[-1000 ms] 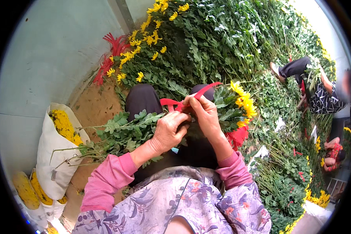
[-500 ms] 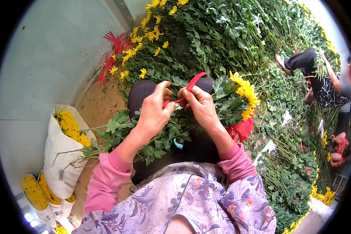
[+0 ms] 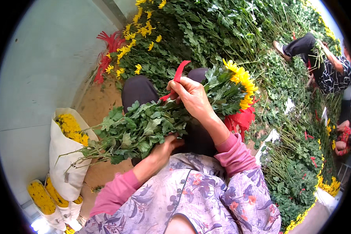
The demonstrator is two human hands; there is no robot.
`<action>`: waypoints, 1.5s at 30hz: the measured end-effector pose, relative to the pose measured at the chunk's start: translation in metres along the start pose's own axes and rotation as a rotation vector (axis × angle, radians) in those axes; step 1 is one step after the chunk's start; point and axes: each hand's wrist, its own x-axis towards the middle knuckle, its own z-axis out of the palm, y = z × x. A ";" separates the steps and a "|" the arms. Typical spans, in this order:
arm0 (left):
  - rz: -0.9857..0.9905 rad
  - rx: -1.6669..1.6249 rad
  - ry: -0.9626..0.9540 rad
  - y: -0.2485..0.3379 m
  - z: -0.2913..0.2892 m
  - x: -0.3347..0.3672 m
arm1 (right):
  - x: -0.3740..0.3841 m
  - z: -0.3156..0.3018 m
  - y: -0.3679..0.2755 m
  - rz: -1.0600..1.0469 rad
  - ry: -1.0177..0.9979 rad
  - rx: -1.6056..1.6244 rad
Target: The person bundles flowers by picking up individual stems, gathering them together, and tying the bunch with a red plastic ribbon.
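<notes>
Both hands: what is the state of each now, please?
Left hand: partly under the leafy bunch; grip cannot be told.
Right hand: closed, holding a red strip.

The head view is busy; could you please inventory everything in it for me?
Long leafy flower bunch: one, green and yellow, centre
Flat narrow ribbon: one, red, centre
Heaped flower stems: many, green and yellow, top and right
Ribbon clusters: several, red, upper left and right
Tall flower sack: one, white, left
Smaller flower bags: several, white, lower left
Smooth wall: one, pale green, left
Bare floor: one, brown, left
Flat scraps: few, white, right
Other people: at least two, black or red clothes, right
Floral smock: one, pale purple, bottom
Knees: two, black, centre
Left hand: one, bare, bunch's lower edge
Right hand: one, bare, grip on ribbon
</notes>
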 end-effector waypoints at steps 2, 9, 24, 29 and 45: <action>0.139 0.120 0.107 -0.032 -0.025 0.046 | 0.000 0.001 0.000 0.022 0.001 -0.001; 0.824 0.145 0.183 0.005 0.010 0.064 | -0.002 0.004 -0.003 0.005 0.014 -0.058; 0.377 1.526 -0.013 0.010 0.025 -0.043 | -0.006 -0.002 0.004 -0.198 -0.013 -0.202; 0.916 1.664 -0.055 0.110 0.066 -0.061 | -0.006 -0.004 0.001 -0.158 -0.085 -0.141; 0.031 0.271 -0.379 0.177 0.023 0.028 | -0.012 -0.006 -0.002 -0.110 -0.060 0.256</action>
